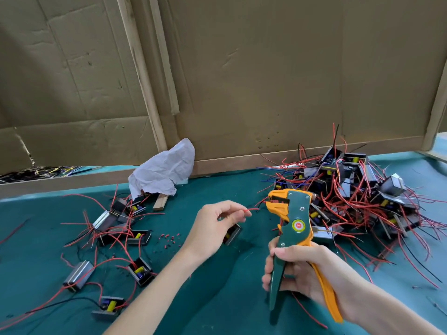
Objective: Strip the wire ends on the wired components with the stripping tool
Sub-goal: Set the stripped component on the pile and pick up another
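Observation:
My right hand (300, 269) grips the handles of a green and orange stripping tool (294, 223), held upright with its jaws pointing left. My left hand (217, 226) pinches a red wire (250, 210) of a small black wired component (232, 234) that hangs under my fingers. The wire's tip points at the tool's jaws (275, 204) and stops just short of them. A big pile of wired components (358, 194) with red and black leads lies at the right. Several separate components (125, 235) lie at the left.
Small red insulation scraps (169, 239) dot the green mat (217, 286). A crumpled white paper (162, 170) and a wooden block (160, 203) sit at the back. Cardboard walls (266, 81) close off the far side.

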{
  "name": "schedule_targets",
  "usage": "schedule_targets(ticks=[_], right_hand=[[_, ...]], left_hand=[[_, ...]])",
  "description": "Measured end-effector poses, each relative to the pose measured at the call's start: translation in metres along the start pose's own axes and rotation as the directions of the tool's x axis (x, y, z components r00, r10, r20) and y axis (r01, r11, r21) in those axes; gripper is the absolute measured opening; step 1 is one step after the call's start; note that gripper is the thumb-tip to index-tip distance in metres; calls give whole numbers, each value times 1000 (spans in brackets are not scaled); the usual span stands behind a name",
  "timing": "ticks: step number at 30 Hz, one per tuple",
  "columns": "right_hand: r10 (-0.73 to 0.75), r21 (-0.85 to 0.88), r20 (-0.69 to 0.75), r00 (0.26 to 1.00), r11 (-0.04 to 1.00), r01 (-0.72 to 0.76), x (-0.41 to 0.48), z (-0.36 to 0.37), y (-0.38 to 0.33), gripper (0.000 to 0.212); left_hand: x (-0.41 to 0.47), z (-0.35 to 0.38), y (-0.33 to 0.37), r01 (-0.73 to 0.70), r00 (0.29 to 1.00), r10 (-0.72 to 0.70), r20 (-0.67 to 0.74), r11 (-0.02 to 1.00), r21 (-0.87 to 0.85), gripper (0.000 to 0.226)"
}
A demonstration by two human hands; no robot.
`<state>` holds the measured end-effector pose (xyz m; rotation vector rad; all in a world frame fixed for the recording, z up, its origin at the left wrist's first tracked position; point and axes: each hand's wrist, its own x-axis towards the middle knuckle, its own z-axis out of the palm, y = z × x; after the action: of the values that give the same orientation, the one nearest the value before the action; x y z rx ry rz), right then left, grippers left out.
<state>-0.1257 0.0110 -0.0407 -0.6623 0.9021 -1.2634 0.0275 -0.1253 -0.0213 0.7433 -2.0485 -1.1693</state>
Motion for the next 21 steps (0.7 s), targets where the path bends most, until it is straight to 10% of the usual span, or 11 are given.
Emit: schedule_targets(ticks=[21], right_hand=[[-44, -161, 139, 989, 985, 66, -9, 10, -5, 19]], left_hand=[[0, -23, 35, -10, 990, 22, 142, 996, -85, 20]])
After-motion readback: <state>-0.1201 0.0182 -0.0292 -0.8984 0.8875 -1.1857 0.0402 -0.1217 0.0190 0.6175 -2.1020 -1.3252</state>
